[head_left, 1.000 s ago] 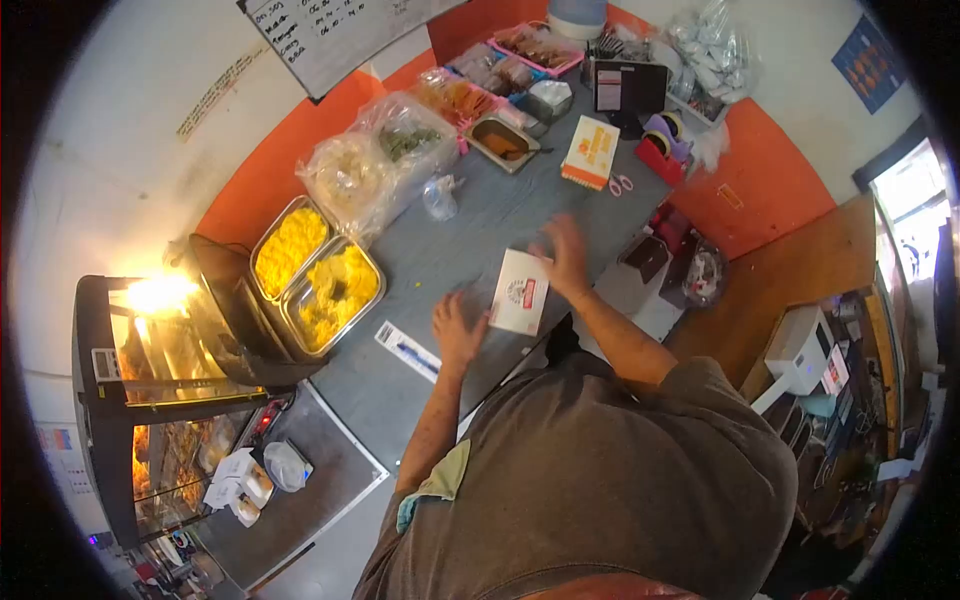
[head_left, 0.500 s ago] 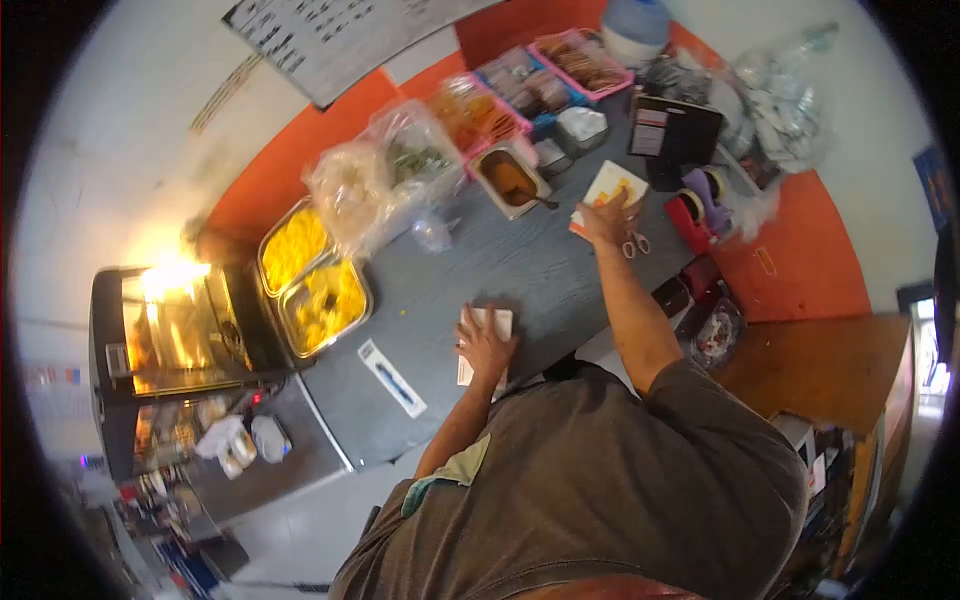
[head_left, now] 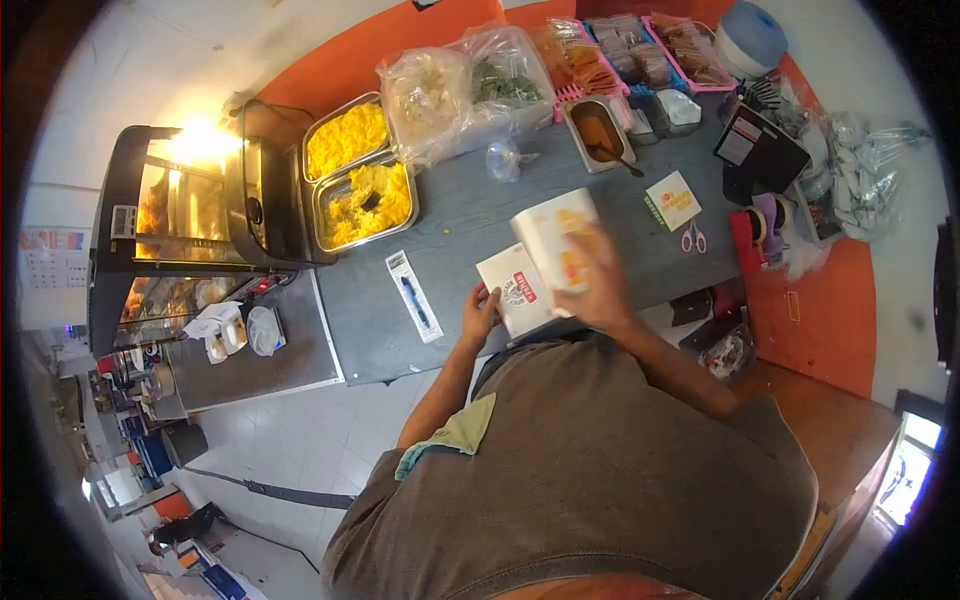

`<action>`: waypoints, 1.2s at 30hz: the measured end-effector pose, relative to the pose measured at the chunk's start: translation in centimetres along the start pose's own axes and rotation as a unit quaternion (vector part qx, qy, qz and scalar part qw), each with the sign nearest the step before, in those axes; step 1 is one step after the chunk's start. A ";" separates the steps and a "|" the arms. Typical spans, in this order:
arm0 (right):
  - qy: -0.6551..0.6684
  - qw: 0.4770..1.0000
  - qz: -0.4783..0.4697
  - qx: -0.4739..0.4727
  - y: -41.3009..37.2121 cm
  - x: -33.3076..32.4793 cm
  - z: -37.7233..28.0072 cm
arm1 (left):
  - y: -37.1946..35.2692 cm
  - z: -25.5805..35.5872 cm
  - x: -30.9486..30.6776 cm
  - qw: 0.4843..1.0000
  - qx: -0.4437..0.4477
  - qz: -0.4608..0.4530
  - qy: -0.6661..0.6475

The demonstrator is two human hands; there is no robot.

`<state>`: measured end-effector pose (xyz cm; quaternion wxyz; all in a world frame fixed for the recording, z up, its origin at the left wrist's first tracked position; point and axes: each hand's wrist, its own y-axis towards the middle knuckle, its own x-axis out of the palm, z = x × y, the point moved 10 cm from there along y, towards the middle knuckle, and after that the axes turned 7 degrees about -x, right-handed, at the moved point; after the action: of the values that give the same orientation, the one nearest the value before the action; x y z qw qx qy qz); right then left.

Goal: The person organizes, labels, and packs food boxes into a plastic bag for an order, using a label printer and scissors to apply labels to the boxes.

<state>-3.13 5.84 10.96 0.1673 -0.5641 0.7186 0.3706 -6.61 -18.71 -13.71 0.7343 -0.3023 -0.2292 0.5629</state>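
Note:
My left hand grips the left edge of a white square carton with a red and black logo, near the front edge of the counter. My right hand is closed on another white carton with yellow-orange print. That carton is tilted up, partly over the first one, and blurred by motion. Right of it lies a white-and-green printed square pack, apart from both hands. Scissors with pink handles lie just below the pack. Left of my left hand is a blue pen in a white package.
Two metal trays of yellow food stand beside a lit glass warmer. Along the back are plastic bags, a sauce pan with a spoon and pink baskets. A red tape dispenser sits at the right.
My right hand has come left and toward me with a carton in it, from beside the scissors. My left hand moved from on top of its carton to its left edge. The view shifted.

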 end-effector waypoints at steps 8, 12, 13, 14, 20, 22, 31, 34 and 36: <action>-0.137 0.981 -0.134 0.043 -1.0 10.1 0.7 | -3.5 4.5 5.1 0.981 0.016 -0.107 -0.163; -0.206 0.964 0.067 0.152 1.6 -0.2 11.9 | -1.4 3.8 5.5 0.985 0.081 -0.099 -0.115; -0.246 0.933 0.045 0.258 1.0 -2.5 17.0 | -1.1 3.4 5.2 0.983 0.092 -0.098 -0.129; -0.244 0.937 0.040 0.249 1.2 -4.5 19.3 | -0.8 3.2 5.1 0.979 0.104 -0.094 -0.145; -0.295 0.885 -0.142 0.331 0.3 -7.6 28.1 | -2.8 3.7 5.3 0.973 0.117 -0.048 -0.194; -0.197 0.923 -0.190 0.271 0.9 -5.1 25.0 | -3.4 3.5 5.7 0.972 0.114 -0.048 -0.200; -0.133 0.970 -0.199 -0.039 3.5 7.0 -3.3 | -5.7 5.6 7.9 0.923 0.130 -0.096 -0.349; -0.094 0.971 -0.192 -0.107 2.7 9.8 -3.0 | -2.8 1.6 5.0 0.947 0.160 0.019 -0.277; 0.003 0.984 -0.150 -0.096 3.6 9.1 -0.9 | -4.7 4.9 5.8 0.926 0.129 -0.019 -0.354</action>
<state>-9.14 -0.69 6.82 0.1640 -0.6801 0.5870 0.4074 -5.21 -13.10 -6.93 0.6486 0.0183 -0.4054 0.6439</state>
